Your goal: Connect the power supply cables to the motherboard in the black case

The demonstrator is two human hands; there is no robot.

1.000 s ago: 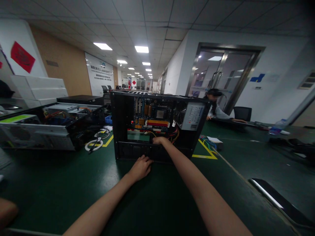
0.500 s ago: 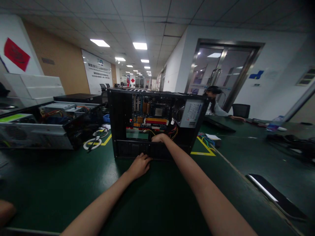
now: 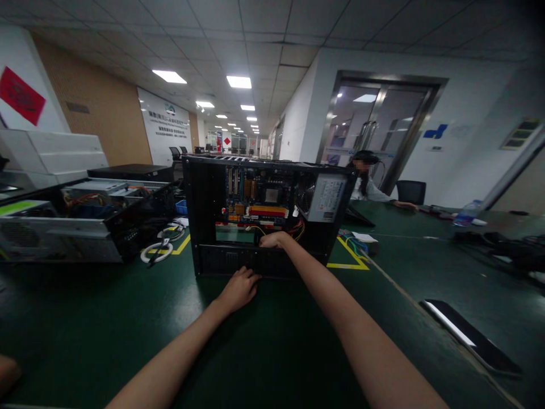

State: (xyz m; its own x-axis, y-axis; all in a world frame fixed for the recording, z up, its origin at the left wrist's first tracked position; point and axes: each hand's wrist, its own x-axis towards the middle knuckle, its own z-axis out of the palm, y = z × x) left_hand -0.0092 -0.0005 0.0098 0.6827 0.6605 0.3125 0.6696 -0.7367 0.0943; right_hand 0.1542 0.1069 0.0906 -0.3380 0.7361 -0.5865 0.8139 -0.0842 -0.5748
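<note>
An open black computer case (image 3: pixel 230 258) stands upright in front of me, its inside facing me. My left hand (image 3: pixel 240 287) lies at the foot of its lower panel, fingers stretched out against the panel and the table. Over that panel reaches my right hand (image 3: pixel 271 240), its fingers curled inside the case; the panel and the hand itself hide what they grip. Above it are a motherboard (image 3: pixel 240 190) with red and yellow memory slots (image 3: pixel 267 211), a power supply (image 3: pixel 327 196) at the upper right, and loose coloured wires (image 3: pixel 299 229).
Another opened computer case (image 3: pixel 85 241) lies at the left, near a coiled white cable (image 3: pixel 156 251). Coloured cables (image 3: pixel 355 243) lie right of the upright case. A phone-like black slab (image 3: pixel 470 335) and a bottle (image 3: pixel 467 213) are farther right. A person (image 3: pixel 370 184) sits across the green table (image 3: pixel 128 318).
The whole view has shifted slightly as my head moved. Both hands keep nearly the same places at the case, the right one still inside it.
</note>
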